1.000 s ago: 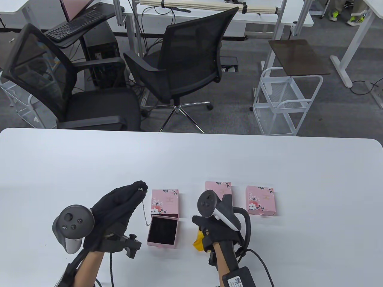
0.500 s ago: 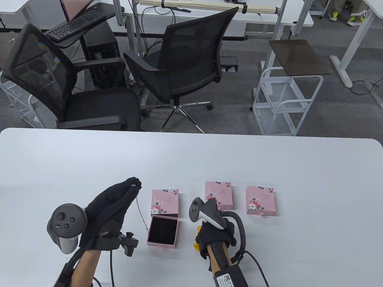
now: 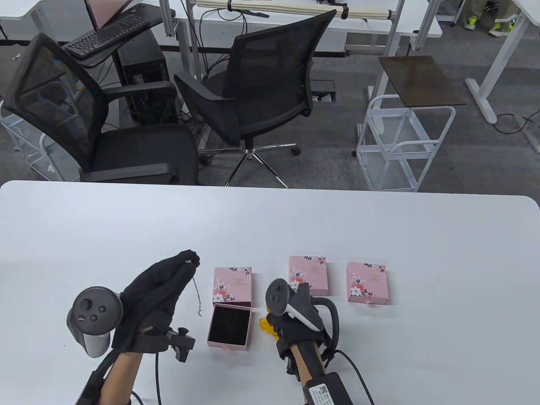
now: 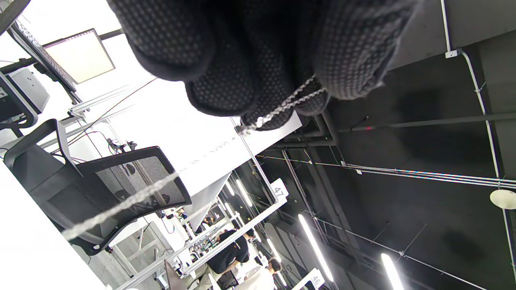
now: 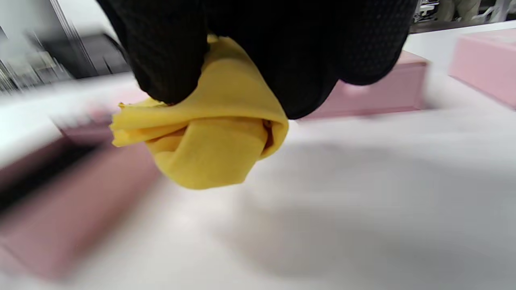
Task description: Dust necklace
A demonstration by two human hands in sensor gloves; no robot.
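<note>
Hands pinch necklace [image 3: 196, 295] and, apparently bunched, cloth [image 5: 209, 141].

On the bench [image 3: 379, 228]: open box [image 3: 230, 325] at centre front, its lid [image 3: 232, 285] touching at 12 o'clock; two closed boxes [image 3: 308, 274] [image 3: 366, 282] toward 2 o'clock; necklace [image 3: 196, 295] hanging at 10 o'clock; cloth [image 3: 266, 325] at 3 o'clock.

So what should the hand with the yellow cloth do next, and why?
Probably bring the right hand leftwards so its bunched yellow cloth meets the necklace. The left hand pinches the chain up high, so it dangles free beside the open box, and the cloth is not yet touching it.
</note>
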